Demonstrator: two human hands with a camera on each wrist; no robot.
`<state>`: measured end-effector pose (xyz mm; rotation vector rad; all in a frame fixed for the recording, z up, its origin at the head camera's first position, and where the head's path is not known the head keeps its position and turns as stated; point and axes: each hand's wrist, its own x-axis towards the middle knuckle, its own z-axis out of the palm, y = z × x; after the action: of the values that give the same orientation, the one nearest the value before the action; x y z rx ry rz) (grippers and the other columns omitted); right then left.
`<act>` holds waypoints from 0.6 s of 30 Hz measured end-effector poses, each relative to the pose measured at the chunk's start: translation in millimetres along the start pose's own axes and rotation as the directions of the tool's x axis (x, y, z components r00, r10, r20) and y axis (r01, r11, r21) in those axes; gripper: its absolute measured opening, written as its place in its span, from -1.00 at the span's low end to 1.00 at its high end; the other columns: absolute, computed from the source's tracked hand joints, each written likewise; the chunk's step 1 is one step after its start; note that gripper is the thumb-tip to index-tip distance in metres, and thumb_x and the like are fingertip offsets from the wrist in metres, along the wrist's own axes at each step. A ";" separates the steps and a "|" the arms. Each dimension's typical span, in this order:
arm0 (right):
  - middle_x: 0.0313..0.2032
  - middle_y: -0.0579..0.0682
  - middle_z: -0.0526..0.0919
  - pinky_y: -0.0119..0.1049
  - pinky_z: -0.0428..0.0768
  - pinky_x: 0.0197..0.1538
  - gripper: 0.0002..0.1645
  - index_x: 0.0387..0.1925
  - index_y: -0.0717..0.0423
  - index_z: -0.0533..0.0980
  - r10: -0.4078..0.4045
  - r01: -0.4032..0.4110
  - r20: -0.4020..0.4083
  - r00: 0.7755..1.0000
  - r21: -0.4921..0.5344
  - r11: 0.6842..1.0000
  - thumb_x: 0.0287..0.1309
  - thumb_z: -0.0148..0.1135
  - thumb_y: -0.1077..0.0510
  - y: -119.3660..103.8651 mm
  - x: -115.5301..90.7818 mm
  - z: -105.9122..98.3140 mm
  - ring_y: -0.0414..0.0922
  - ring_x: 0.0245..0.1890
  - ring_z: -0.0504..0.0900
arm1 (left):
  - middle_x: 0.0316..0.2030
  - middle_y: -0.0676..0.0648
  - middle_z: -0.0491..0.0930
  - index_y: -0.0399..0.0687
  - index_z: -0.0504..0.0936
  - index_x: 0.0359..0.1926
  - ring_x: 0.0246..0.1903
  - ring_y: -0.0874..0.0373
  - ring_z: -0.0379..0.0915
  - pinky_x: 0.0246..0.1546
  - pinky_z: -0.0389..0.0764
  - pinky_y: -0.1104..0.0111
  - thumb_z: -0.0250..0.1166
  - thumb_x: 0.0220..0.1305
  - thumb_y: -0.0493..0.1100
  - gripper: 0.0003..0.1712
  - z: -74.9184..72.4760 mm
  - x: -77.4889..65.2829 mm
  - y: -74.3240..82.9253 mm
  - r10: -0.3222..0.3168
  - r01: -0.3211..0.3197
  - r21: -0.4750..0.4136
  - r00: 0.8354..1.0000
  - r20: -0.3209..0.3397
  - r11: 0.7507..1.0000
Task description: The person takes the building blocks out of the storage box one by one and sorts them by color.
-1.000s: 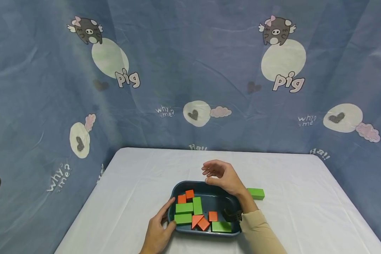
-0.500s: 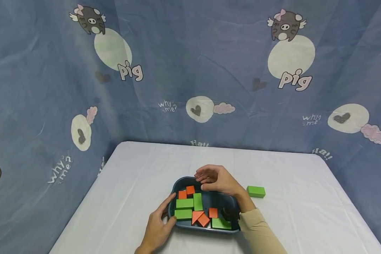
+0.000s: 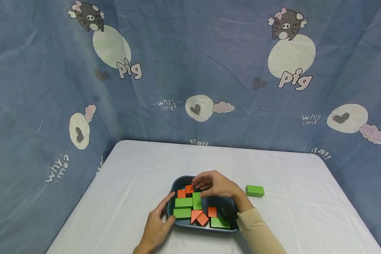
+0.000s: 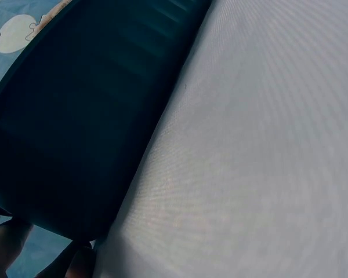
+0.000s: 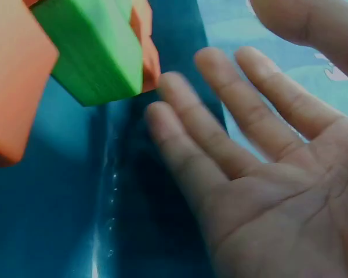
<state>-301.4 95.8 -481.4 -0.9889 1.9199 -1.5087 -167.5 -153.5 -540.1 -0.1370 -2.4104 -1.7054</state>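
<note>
A dark blue tray (image 3: 220, 201) holds several green and orange toy blocks, mostly at its left. My left hand (image 3: 155, 227) holds the tray's left end between thumb and fingers; in the left wrist view, fingertips (image 4: 78, 260) touch its edge. My right hand (image 3: 220, 185) reaches over the far side of the tray. Its thumb tip is beside a green block (image 3: 197, 201), and its fingers are near an orange block (image 3: 189, 189). The right wrist view has those fingers extended near a green block (image 5: 95, 55), with nothing in the palm.
Another green block (image 3: 254, 191) lies on the white tablecloth (image 3: 304, 211), right of the tray. Inside the tray's near side are an orange triangle (image 3: 195, 215), an orange cube (image 3: 212, 212) and a green block (image 3: 220, 222). A blue patterned curtain (image 3: 241, 70) stands behind.
My right hand has moved left and down into the tray, toward the green and orange blocks. My left hand stays on the tray's left end. The head view has tilted slightly.
</note>
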 end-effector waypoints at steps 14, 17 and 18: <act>0.08 0.03 0.69 -0.19 0.66 0.03 -0.40 0.16 0.16 0.62 0.092 -0.076 0.083 0.992 -0.186 0.980 0.02 0.47 0.43 4.5 -0.1 2.7 -0.05 0.00 0.64 | 0.35 -0.08 0.46 0.11 0.47 0.41 0.26 0.12 0.45 0.13 0.59 0.33 0.28 0.08 -0.49 -0.15 0.4 0.0 0.7 0.010 -0.010 -0.013 1.000 0.001 1.000; 0.05 0.01 0.71 -0.24 0.66 -0.01 -0.42 0.11 0.15 0.64 0.110 -0.092 0.085 0.990 -0.194 0.977 -0.01 0.46 0.46 4.6 -0.9 2.7 -0.05 -0.04 0.64 | 0.35 -0.07 0.46 0.12 0.48 0.41 0.26 0.13 0.44 0.12 0.59 0.35 0.28 0.08 -0.49 -0.15 0.6 0.3 0.3 0.007 -0.007 -0.013 1.000 0.001 1.000; 0.04 0.00 0.71 -0.25 0.66 -0.02 -0.43 0.10 0.16 0.65 0.115 -0.097 0.086 0.990 -0.193 0.976 -0.01 0.45 0.48 4.6 -1.0 2.9 -0.05 -0.04 0.64 | 0.35 -0.07 0.46 0.13 0.48 0.41 0.26 0.14 0.45 0.11 0.59 0.36 0.28 0.08 -0.49 -0.15 0.7 0.3 0.1 0.007 -0.007 -0.014 1.000 0.002 1.000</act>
<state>-299.7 95.5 -486.7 -1.0026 2.0400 -1.2149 -167.8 -152.8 -540.2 -0.1486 -2.3968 -1.7197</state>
